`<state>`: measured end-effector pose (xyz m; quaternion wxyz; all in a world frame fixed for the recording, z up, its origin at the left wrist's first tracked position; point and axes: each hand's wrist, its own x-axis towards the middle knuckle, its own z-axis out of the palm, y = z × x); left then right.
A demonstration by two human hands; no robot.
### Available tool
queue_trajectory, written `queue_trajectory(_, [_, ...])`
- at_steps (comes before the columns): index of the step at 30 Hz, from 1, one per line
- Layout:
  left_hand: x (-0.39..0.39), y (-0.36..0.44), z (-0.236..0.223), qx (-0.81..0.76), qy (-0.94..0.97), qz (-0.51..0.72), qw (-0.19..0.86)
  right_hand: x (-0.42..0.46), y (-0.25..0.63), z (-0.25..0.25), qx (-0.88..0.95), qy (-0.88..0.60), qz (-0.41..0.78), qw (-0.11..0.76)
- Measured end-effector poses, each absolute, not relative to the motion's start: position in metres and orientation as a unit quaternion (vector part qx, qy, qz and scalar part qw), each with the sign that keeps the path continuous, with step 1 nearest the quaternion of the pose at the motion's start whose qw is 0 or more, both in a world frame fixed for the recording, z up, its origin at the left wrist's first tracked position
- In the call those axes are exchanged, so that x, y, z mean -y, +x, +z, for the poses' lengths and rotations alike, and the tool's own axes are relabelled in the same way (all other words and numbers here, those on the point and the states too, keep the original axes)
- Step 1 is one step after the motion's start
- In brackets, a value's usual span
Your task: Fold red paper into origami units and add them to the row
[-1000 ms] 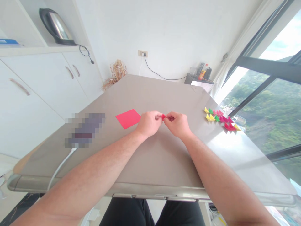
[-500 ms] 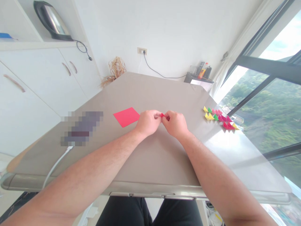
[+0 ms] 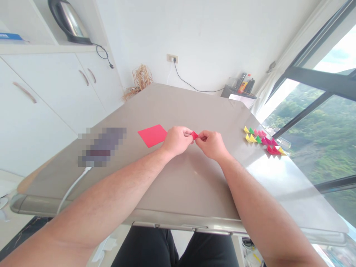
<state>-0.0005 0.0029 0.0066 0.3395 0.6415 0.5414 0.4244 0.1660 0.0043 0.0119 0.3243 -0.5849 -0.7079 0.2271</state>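
A small folded red paper piece (image 3: 194,135) is pinched between both my hands just above the grey table (image 3: 178,111). My left hand (image 3: 177,140) is closed, its thumb and fingers gripping the piece's left end. My right hand (image 3: 213,144) is closed too, pinching the right end. Most of the piece is hidden by my fingers. A flat red paper square (image 3: 152,135) lies on the table just left of my left hand.
Several small folded paper shapes (image 3: 263,140) in yellow, green, pink and red sit in rows near the table's right edge by the window. A blurred-out object (image 3: 101,146) with a white cable lies at the left. White cabinets and a kettle (image 3: 68,20) stand far left.
Both hands stay together at the same spot, working the red piece. A little more of its red tip shows between the fingers now. The camera shifted slightly.
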Motion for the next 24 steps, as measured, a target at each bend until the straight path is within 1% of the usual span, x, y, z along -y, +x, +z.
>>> queue_trajectory(6, [0.001,0.002,0.009,-0.549,0.654,0.415,0.314,-0.004,0.164,0.011,0.722,-0.59,0.185,0.31])
queue_trajectory(16, [0.002,0.002,0.007,-0.539,0.663,0.414,0.314,-0.003,0.16,0.013,0.725,-0.611,0.162,0.274])
queue_trajectory(21, [0.002,0.006,0.006,-0.538,0.672,0.418,0.289,-0.002,0.155,0.013,0.726,-0.631,0.088,0.259])
queue_trajectory(24, [0.002,0.007,0.003,-0.534,0.663,0.428,0.303,-0.001,0.153,0.013,0.731,-0.635,0.055,0.243])
